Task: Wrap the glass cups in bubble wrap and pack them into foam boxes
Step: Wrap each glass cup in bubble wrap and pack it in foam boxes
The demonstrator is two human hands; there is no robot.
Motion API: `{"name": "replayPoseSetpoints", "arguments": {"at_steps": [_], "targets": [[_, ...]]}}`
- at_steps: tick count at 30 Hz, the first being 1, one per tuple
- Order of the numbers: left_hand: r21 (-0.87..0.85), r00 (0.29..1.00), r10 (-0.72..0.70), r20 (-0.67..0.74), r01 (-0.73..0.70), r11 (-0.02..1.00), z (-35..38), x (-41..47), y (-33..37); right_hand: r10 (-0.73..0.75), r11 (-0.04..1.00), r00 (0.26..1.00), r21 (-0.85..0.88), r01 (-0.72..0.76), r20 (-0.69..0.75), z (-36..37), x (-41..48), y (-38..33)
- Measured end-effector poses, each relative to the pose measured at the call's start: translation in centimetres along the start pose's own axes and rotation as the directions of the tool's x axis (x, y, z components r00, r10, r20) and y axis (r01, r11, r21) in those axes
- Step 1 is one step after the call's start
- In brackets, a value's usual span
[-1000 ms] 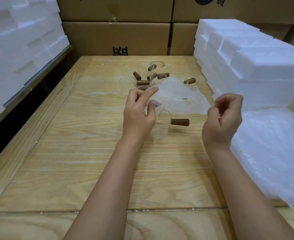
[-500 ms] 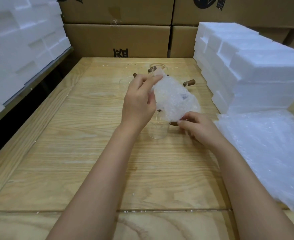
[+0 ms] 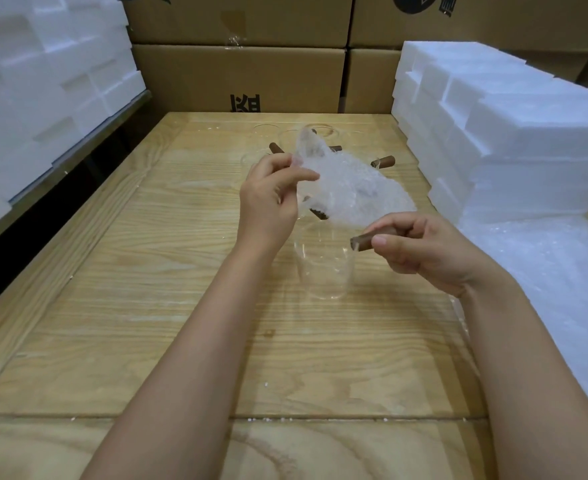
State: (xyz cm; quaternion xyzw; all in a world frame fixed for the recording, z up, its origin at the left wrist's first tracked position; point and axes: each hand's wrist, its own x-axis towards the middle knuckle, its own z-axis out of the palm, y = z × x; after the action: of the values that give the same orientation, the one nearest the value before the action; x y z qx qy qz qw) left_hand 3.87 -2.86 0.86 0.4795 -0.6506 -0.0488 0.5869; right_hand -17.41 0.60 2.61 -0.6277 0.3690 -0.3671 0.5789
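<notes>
Head view: left hand (image 3: pixel 268 202) pinches a bubble wrap sheet (image 3: pixel 351 188) aloft; right hand (image 3: pixel 420 247) grips the brown handle (image 3: pixel 368 241) of a glass cup (image 3: pixel 323 268), low over the wooden table (image 3: pixel 147 306), more cups behind. Risk: held only by its handle, the cup could twist, slip and strike the table as the wrap goes round.

Two bare forearms enter from the bottom edge, each visible up to the hand, with no sleeve showing anywhere along them. The left hand (image 3: pixel 268 206) is seen from the back, knuckles and thumb in view; the right hand (image 3: pixel 420 247) shows its thumb side with the fingers curled. No ring, watch, bracelet or glove shows on either hand or wrist. The visible nails are short and plain, without polish. Nothing else of the person appears.
</notes>
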Motion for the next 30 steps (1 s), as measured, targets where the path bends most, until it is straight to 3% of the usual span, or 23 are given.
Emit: {"name": "replayPoseSetpoints", "arguments": {"at_steps": [5,8,9,14,17,20,23,27,30], "targets": [[0.002,0.998,0.016,0.063,-0.016,1.000,0.6,-0.5,0.2,-0.200,0.967,0.979,0.156,0.203,-0.038,1.0,-0.1,-1.1],[0.065,0.980,0.196,0.046,-0.198,0.978,0.9,-0.6,0.2,-0.257,0.949,0.945,0.131,0.286,-0.203,2.1,0.2,-1.3],[0.063,0.979,0.196,0.053,-0.199,0.978,0.8,-0.6,0.3,-0.266,0.947,0.928,0.108,0.302,-0.261,2.3,0.3,-1.3],[-0.071,0.997,-0.029,0.065,0.034,0.997,0.5,-0.5,1.2,-0.297,0.937,0.821,0.017,0.349,-0.488,2.0,0.1,-1.3],[-0.141,0.994,-0.076,0.082,0.087,0.986,0.2,-0.4,1.8,-0.355,0.929,0.742,-0.129,0.346,-0.569,1.0,-0.2,-1.5],[-0.155,0.994,-0.061,0.095,0.075,0.985,0.1,-0.3,2.4,-0.411,0.911,0.710,-0.285,0.298,-0.572,0.7,-0.5,-1.4],[-0.146,0.994,-0.014,0.111,0.030,0.989,0.3,-0.1,2.9,-0.466,0.865,0.728,-0.432,0.256,-0.502,0.7,-0.6,-1.4],[-0.112,0.990,0.080,0.113,-0.068,0.991,0.7,0.0,3.3,-0.620,0.665,0.703,-0.709,0.234,-0.349,1.7,-0.2,-1.2],[-0.112,0.985,0.115,0.126,-0.101,0.989,0.9,0.0,3.5,-0.722,0.516,0.612,-0.840,0.164,-0.324,2.6,0.2,-0.9]]}}
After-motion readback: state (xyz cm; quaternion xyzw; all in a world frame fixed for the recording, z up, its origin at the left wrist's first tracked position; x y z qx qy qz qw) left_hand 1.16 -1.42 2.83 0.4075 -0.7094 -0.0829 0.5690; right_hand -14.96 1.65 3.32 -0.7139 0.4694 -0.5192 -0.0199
